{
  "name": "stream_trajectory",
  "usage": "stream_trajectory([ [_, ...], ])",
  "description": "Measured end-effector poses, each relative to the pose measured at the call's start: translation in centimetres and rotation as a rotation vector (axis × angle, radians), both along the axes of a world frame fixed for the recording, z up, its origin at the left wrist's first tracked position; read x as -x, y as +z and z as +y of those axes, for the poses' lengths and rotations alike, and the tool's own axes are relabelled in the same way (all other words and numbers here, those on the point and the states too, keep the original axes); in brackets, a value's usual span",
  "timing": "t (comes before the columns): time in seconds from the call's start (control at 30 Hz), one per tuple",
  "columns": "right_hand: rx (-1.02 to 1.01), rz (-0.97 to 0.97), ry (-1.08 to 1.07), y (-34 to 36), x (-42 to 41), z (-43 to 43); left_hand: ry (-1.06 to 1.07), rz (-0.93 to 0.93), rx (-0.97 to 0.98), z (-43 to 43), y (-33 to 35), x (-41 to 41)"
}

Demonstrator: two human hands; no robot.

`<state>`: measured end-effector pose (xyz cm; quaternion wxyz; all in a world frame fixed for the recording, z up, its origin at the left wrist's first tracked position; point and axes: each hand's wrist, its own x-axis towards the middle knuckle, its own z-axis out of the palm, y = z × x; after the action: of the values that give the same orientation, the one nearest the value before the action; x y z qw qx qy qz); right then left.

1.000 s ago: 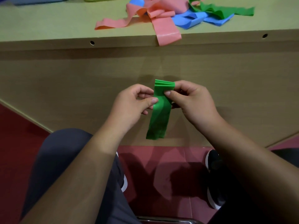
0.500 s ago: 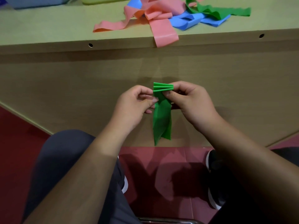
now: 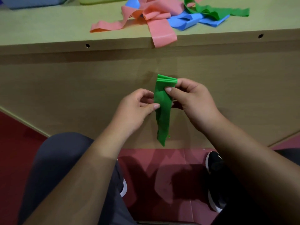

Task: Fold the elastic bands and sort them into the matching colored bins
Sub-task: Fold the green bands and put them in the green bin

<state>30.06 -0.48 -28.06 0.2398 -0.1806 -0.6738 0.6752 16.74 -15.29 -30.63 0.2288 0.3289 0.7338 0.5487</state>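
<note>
Progress looks modest: you are partway through folding one green band (image 3: 163,111), which you hold in the air in front of the tabletop (image 3: 48,26), below its near edge and above the floor. Your right hand (image 3: 193,98) pinches the top of it, where several layers are stacked into a neat bundle, thumb on the near face and fingers behind. Your left hand (image 3: 136,109) pinches the left edge of the loose tail just below. That tail hangs unfolded and tapers to a point, so I judge that a few more turns are needed before this band can go to a bin. On the tabletop, toward the far right, lies a tangled heap: pink bands (image 3: 160,30), one draping over the near edge, blue bands (image 3: 183,21) beside them, and a second green band (image 3: 219,12) at the heap's right end. None of these looks folded. At the far edge on the left, a blue bin (image 3: 32,2) and a yellow-green bin (image 3: 100,0) are cut off by the frame. Their contents are hidden, so I cannot tell how many bands are sorted.
</note>
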Motion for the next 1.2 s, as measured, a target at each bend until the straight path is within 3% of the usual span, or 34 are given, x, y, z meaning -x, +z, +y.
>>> stream_trajectory([
  [0.33, -0.011, 0.019, -0.063, 2.5, -1.0, 0.7, -0.077, 0.080, -0.011, 0.1, 1.7, -1.1],
  [0.6, -0.086, 0.074, -0.013, 5.7, -3.2, 0.7, -0.051, 0.100, -0.330, 1.3, 7.7, -3.0],
  [0.83, -0.111, 0.160, -0.079, 7.9, -4.6, 1.1, -0.025, 0.043, -0.413, 3.1, 11.4, -5.3],
  [1.03, -0.089, 0.232, -0.170, 9.2, -5.4, 2.3, -0.039, 0.039, -0.385, 5.1, 13.9, -6.6],
  [1.2, -0.075, 0.244, -0.246, 10.1, -6.3, 4.1, -0.062, 0.187, -0.345, 7.7, 17.0, -6.4],
])
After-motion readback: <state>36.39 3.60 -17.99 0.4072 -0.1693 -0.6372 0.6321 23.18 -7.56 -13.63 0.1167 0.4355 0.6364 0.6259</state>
